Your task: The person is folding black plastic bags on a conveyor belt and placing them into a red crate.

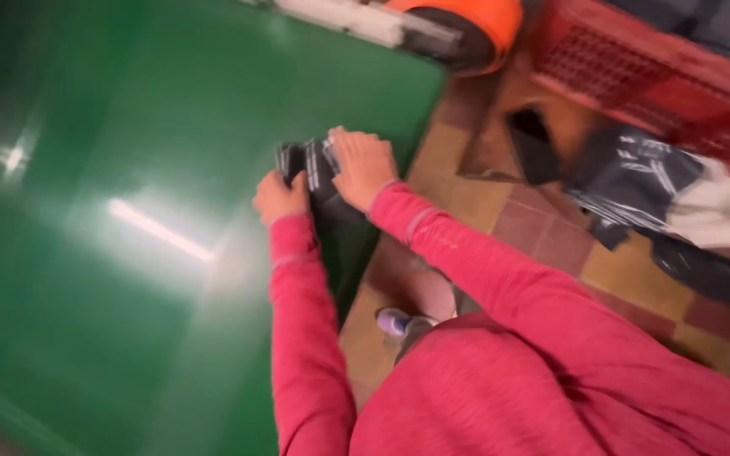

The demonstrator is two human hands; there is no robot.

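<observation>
Hands: your left hand (280,197) grips the near edge of the dark bundle (310,173); your right hand (363,165) lies flat on top, fingers spread.
Bundle: a dark, folded item with pale stripes — blur hides what kind — resting on the green table (128,211) near its right edge.
Technique: keep the right palm pressing evenly so the layers stay aligned — hold the left grip firm at the edge.
Surroundings: red crate (661,76), black bag (661,181) and tiled floor (500,211) lie to the right.
</observation>
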